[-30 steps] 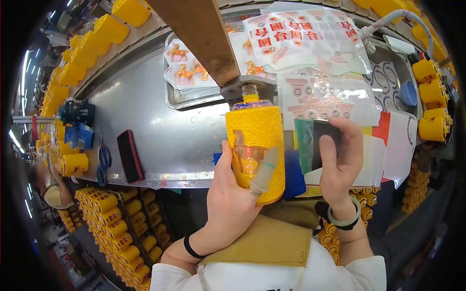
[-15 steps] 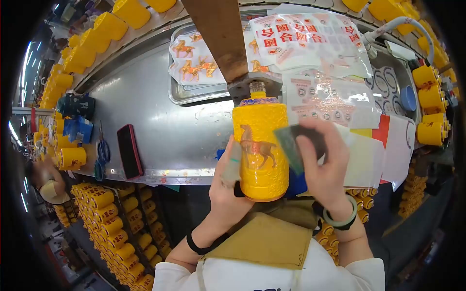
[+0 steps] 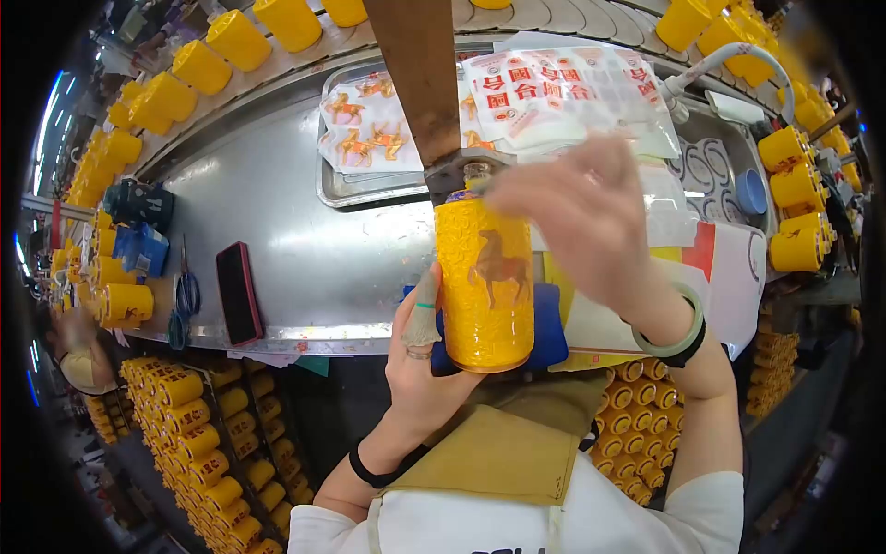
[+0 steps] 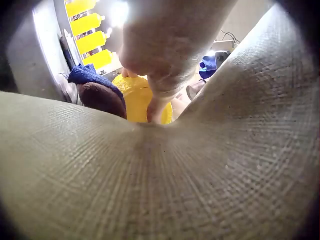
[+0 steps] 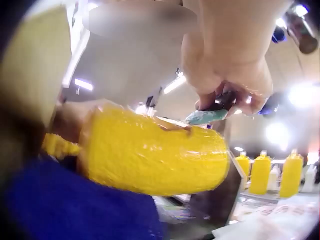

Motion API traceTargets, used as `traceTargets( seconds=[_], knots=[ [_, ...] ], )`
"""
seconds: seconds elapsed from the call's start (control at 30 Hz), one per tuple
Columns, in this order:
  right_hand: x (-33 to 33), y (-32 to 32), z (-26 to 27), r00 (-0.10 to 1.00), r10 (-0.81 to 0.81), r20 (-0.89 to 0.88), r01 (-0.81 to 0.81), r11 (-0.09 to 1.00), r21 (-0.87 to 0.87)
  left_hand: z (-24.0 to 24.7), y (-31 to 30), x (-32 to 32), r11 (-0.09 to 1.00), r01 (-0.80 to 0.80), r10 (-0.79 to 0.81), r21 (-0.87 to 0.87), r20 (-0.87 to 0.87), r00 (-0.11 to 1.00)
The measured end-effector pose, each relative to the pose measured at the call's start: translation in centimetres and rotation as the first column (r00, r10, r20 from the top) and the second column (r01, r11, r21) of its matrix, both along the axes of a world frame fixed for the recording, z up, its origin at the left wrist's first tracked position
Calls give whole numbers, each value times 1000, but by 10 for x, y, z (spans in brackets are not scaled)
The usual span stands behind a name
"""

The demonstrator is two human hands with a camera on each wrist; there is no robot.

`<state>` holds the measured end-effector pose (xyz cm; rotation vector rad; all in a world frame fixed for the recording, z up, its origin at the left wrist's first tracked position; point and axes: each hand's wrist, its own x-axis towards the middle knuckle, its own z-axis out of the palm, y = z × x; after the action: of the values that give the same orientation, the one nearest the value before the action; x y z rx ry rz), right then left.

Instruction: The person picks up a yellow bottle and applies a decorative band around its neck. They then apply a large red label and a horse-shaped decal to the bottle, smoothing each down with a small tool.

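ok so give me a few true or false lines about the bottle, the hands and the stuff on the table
1. The left hand grips the yellow bottle. True.
2. The red phone lies to the right of the bottle. False: it lies to the bottle's left, on the metal table.
3. The right hand holds nothing. False: the right wrist view shows its fingers pinching a dark teal card.
4. A horse label shows on the bottle's side. True.
5. A pale bangle sits on the right wrist. True.
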<state>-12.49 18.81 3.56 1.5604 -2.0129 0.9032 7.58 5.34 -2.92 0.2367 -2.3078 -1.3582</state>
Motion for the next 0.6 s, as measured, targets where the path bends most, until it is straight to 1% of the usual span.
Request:
traceTargets(
  seconds=[0.03,0.07,0.1,0.13,0.17,0.23,0.27,0.3,0.37,0.4,0.43,0.5,0.53,0.57,0.6],
  knots=[
    [7,6,-4,992,81,-92,-78,996,32,-1,0,0,1000,7,-7,16,0,1000],
    [18,18,-41,952,152,-266,-126,985,115,-2,-1,1,1000,8,-8,15,-3,1000],
    [37,20,-27,943,311,-118,-306,950,55,-5,-1,1,997,12,-11,79,-7,1000],
    [53,25,-22,918,393,-57,-391,919,46,-10,0,0,989,22,-20,148,-16,1000],
    [61,29,-19,884,468,6,-468,883,37,-16,1,0,924,-46,-8,380,140,990],
    [52,25,-27,935,326,141,-311,943,-118,-14,-3,2,955,86,-93,284,11,996],
    [42,29,-31,974,181,134,-171,982,-84,-13,-5,3,964,108,-122,244,42,992],
    [40,33,-36,979,163,125,-155,985,-75,-14,-6,5,960,127,-139,250,31,990],
    [36,34,-44,996,93,9,-93,993,-70,-18,-7,7,961,97,-117,259,62,991],
    [49,37,-51,979,202,23,-199,975,-99,-16,-7,4,932,110,-138,344,59,989],
    [60,36,-42,966,259,-21,-259,956,-136,-15,-5,1,930,120,-147,347,54,988],
    [72,43,-38,932,347,103,-330,932,-150,-11,0,-3,914,129,-164,384,59,985],
    [68,48,-27,911,327,253,-304,944,-127,-9,-5,-2,985,143,-128,-94,144,981],
    [68,52,-28,913,322,251,-299,946,-126,-12,-4,-3,984,148,-134,-95,142,981],
    [68,55,-30,821,209,531,-134,975,-176,-15,-3,-5,985,110,-97,-135,101,990]
  ],
)
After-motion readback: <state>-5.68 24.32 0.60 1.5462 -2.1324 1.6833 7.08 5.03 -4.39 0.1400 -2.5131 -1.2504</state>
